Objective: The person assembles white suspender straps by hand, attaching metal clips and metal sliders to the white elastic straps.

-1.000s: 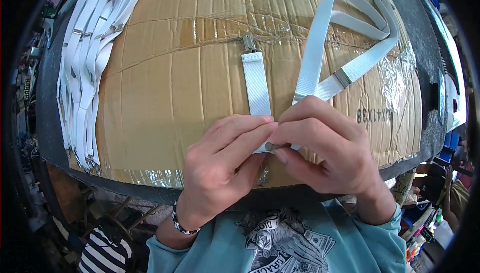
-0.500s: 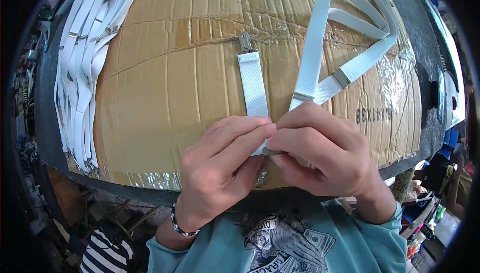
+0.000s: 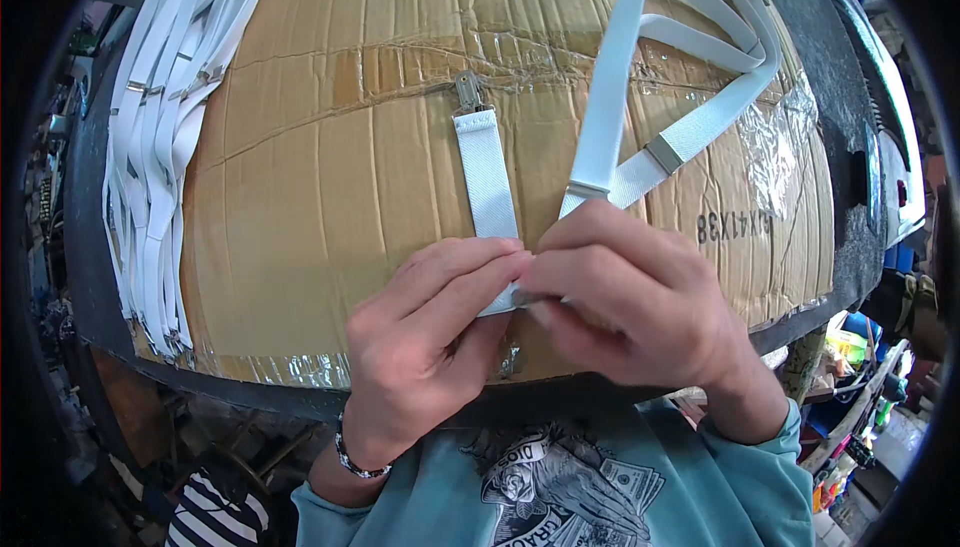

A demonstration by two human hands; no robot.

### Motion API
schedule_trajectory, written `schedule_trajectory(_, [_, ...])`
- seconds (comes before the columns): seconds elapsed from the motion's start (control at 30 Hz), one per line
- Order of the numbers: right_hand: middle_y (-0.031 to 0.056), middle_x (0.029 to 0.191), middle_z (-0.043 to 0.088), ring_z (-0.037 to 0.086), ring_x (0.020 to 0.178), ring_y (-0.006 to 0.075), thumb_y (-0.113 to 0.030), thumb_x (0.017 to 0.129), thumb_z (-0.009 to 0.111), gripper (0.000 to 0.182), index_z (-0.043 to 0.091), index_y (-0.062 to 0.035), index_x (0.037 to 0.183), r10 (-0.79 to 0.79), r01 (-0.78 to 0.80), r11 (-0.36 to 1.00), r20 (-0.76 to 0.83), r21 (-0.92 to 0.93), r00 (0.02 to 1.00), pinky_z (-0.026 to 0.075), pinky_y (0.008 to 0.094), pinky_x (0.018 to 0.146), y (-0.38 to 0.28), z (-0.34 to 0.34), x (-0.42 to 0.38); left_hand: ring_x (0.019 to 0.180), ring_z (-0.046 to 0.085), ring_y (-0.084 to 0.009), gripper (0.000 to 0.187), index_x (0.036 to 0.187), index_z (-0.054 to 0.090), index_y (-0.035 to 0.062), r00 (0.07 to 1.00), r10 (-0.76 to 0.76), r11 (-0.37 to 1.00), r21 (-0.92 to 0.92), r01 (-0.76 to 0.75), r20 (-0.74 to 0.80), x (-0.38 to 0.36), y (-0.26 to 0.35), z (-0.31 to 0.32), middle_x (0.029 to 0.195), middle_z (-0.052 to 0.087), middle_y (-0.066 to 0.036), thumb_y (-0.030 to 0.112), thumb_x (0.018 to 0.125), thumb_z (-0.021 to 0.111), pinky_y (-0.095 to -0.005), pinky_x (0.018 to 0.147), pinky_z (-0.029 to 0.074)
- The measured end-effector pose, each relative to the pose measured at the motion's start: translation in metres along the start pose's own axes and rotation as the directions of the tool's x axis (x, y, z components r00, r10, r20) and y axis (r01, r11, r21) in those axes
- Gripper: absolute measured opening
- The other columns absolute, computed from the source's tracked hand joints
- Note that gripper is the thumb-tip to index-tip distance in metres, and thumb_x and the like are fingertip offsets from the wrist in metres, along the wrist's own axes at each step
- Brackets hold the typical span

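Observation:
A pair of white elastic suspenders point(image 3: 601, 77) lies looped on the cardboard, with metal sliders point(image 3: 664, 153) on its straps. One short strap end point(image 3: 486, 177) runs up to a metal clip point(image 3: 468, 93) lying flat. My left hand point(image 3: 425, 322) pinches the lower part of this short strap between thumb and fingers. Against it, my right hand point(image 3: 640, 297) is closed on a small dark metal piece point(image 3: 525, 298) at the strap's edge. The fingers cover most of that piece, so its exact kind is hidden. The other strap disappears beneath my right hand.
Flattened cardboard point(image 3: 290, 247), creased and taped, covers the dark table point(image 3: 850, 197). A thick bundle of white suspenders point(image 3: 160, 147) with metal fittings lies along the left side. Black-and-white striped fabric point(image 3: 215, 512) shows below the table at left.
The whole view has shifted slightly, so the cardboard and suspenders appear a little further left. Both hands keep their grip at the strap, and the right fingers have turned slightly around the metal piece.

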State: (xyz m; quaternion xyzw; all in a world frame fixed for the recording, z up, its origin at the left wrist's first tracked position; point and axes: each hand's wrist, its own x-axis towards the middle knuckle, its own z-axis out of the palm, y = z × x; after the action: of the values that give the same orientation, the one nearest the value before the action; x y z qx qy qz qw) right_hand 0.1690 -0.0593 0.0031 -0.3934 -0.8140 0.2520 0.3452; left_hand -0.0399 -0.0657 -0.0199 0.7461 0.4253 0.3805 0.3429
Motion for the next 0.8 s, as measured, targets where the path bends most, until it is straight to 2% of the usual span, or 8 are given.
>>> schedule_trajectory(0.2, [0.0106, 0.093, 0.064, 0.067, 0.071, 0.0259, 0.006, 0.075, 0.077, 0.028, 0.068, -0.0028, 0.099, 0.064, -0.061, 0.992, 0.018, -0.107, 0.998, 0.055, 0.0357, 0.061, 0.01, -0.006, -0.009, 0.097, 0.072, -0.0315, 0.037, 0.108, 0.075, -0.0011, 0.999, 0.028, 0.999, 0.025, -0.028, 0.016, 0.001, -0.002, 0.002, 0.107, 0.074, -0.013, -0.01, 0.072, 0.076, -0.0386, 0.083, 0.059])
schedule_trajectory(0.33, [0.011, 0.094, 0.065, 0.068, 0.073, 0.0263, 0.006, 0.073, 0.077, 0.029, 0.068, -0.0025, 0.1, 0.034, -0.034, 0.999, -0.04, -0.006, 0.999, 0.055, 0.0351, 0.062, -0.005, -0.003, 0.0, 0.097, 0.072, -0.0316, 0.036, 0.108, 0.075, -0.0008, 1.0, 0.014, 1.0, 0.007, -0.014, 0.012, 0.002, 0.0, 0.0, 0.108, 0.073, -0.013, -0.009, 0.073, 0.077, -0.0382, 0.084, 0.058])
schedule_trajectory(0.47, [0.011, 0.093, 0.066, 0.069, 0.075, 0.0267, 0.005, 0.072, 0.078, 0.031, 0.069, -0.0027, 0.1, 0.026, -0.025, 0.997, -0.015, 0.074, 1.0, 0.056, 0.0341, 0.062, -0.004, 0.001, 0.001, 0.097, 0.072, -0.0316, 0.036, 0.109, 0.074, -0.0011, 1.0, 0.001, 1.0, 0.02, -0.002, 0.023, 0.0, 0.0, -0.002, 0.109, 0.073, -0.013, -0.009, 0.073, 0.077, -0.0376, 0.084, 0.058])
schedule_trajectory(0.57, [0.0109, 0.093, 0.066, 0.067, 0.072, 0.0249, 0.006, 0.073, 0.077, 0.03, 0.068, -0.0025, 0.1, 0.055, -0.056, 0.998, -0.029, -0.009, 0.998, 0.055, 0.0334, 0.061, 0.004, -0.002, -0.006, 0.084, 0.072, -0.0205, 0.029, 0.103, 0.076, -0.0033, 1.0, -0.001, 0.999, 0.036, 0.001, 0.013, 0.005, 0.004, 0.0, 0.105, 0.075, -0.015, -0.013, 0.075, 0.075, -0.0292, 0.068, 0.056])
schedule_trajectory(0.63, [0.0109, 0.092, 0.066, 0.067, 0.071, 0.0237, 0.006, 0.074, 0.077, 0.028, 0.068, -0.0023, 0.099, 0.095, -0.096, 0.995, -0.025, -0.039, 0.995, 0.054, 0.0329, 0.059, 0.013, -0.004, -0.013, 0.085, 0.072, -0.0217, 0.028, 0.103, 0.076, -0.003, 0.998, 0.059, 0.997, 0.049, -0.058, -0.002, 0.005, -0.001, 0.004, 0.104, 0.075, -0.014, -0.011, 0.077, 0.076, -0.0305, 0.068, 0.057])
schedule_trajectory(0.67, [0.0109, 0.089, 0.059, 0.063, 0.068, 0.0277, 0.005, 0.079, 0.072, 0.022, 0.064, -0.0013, 0.099, 0.13, -0.13, 0.991, -0.031, -0.004, 0.991, 0.053, 0.0378, 0.059, 0.008, -0.007, -0.014, 0.085, 0.073, -0.0222, 0.027, 0.103, 0.076, -0.0028, 0.996, 0.087, 0.995, 0.058, -0.086, -0.016, 0.005, -0.003, 0.005, 0.104, 0.074, -0.014, -0.011, 0.078, 0.077, -0.0312, 0.068, 0.057])
schedule_trajectory(0.73, [0.0102, 0.091, 0.062, 0.062, 0.066, 0.0234, 0.005, 0.08, 0.073, 0.022, 0.065, -0.0011, 0.099, 0.153, -0.152, 0.988, -0.067, 0.021, 0.986, 0.051, 0.0341, 0.058, 0.004, -0.011, -0.017, 0.086, 0.073, -0.0237, 0.025, 0.103, 0.076, -0.0025, 0.996, 0.085, 0.994, 0.063, -0.084, -0.012, 0.007, 0.0, 0.004, 0.103, 0.074, -0.014, -0.008, 0.079, 0.079, -0.0321, 0.07, 0.057])
schedule_trajectory(0.8, [0.0092, 0.093, 0.066, 0.059, 0.065, 0.014, 0.004, 0.081, 0.074, 0.02, 0.066, -0.0009, 0.099, 0.216, -0.208, 0.975, -0.127, 0.074, 0.968, 0.047, 0.0264, 0.056, 0.0, -0.015, -0.022, 0.088, 0.073, -0.025, 0.025, 0.103, 0.075, -0.0023, 0.995, 0.096, 0.993, 0.074, -0.095, -0.01, 0.008, 0.001, 0.003, 0.103, 0.074, -0.014, -0.006, 0.079, 0.08, -0.0327, 0.071, 0.057])
